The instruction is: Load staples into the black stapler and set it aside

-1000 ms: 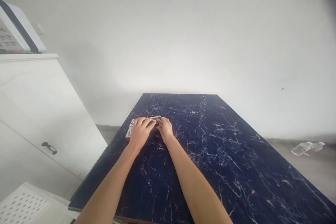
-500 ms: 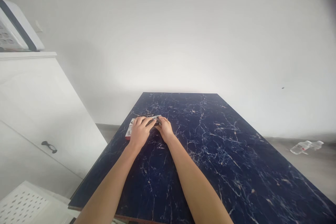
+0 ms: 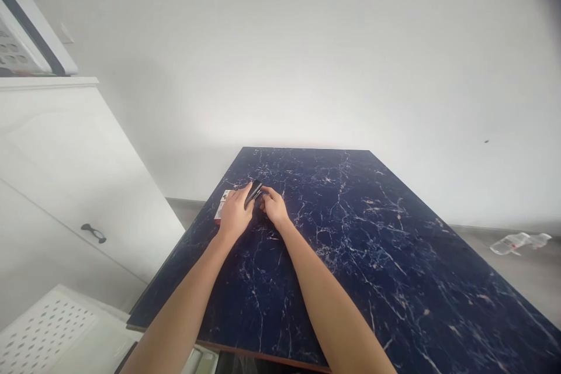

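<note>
A black stapler (image 3: 253,193) with a shiny metal strip is held in my left hand (image 3: 236,210), tilted up between thumb and fingers. My right hand (image 3: 274,208) is close on its right, with the fingers curled and the index fingertip at the stapler's edge. Whatever may lie inside those curled fingers is hidden. Beneath and left of my left hand sits a small white and red box (image 3: 222,204), partly covered by the hand. Both hands are over the left part of the dark blue marbled table (image 3: 342,234).
A white cabinet (image 3: 87,175) with a dark handle stands left of the table, with a white appliance (image 3: 35,29) on top. A white perforated item (image 3: 52,327) is at lower left. Clear plastic bottles (image 3: 519,243) lie on the floor at right. A pale wall rises behind.
The stapler has turned in my left hand, its black body now pointing up and right; the silver strip that stretched between both hands shows less. My right fingers have curled in. The view shifted slightly.
</note>
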Motion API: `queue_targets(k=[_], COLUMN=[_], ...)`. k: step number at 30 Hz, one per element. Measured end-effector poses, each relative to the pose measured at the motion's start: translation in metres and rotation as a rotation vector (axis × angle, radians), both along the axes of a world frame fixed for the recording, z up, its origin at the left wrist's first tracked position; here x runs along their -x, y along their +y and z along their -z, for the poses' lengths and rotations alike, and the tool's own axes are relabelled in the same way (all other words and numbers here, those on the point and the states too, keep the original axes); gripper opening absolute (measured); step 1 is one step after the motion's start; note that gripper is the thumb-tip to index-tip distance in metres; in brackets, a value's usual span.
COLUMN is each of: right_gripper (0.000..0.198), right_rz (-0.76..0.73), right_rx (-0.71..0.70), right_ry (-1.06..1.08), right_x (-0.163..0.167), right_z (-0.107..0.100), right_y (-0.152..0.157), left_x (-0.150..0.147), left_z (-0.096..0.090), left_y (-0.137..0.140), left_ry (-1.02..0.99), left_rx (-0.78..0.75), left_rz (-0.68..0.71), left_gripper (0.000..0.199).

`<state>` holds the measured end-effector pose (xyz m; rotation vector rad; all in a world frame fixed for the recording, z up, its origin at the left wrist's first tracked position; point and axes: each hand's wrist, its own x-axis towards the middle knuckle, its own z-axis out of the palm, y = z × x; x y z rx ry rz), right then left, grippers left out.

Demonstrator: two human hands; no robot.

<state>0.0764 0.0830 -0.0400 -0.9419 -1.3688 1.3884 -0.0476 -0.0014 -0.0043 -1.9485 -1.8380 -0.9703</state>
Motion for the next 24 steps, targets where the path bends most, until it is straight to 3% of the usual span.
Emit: queue_targets(k=[9, 24], right_gripper=[0.044, 0.046], right_rz=[0.006, -0.037], right_rx=[-0.192, -0.395], right_ry=[-0.251, -0.532], right_x=[-0.004, -0.002], right_z=[-0.011, -0.011], right_y=[-0.012, -0.012], left_x=[-0.001, 0.004], left_z=[0.0, 0.004], left_y=[-0.001, -0.001], left_ry=[-0.03, -0.017], left_rx=[0.054, 0.04], left_rz=[-0.098, -0.14], left_gripper=[0.048, 0.047])
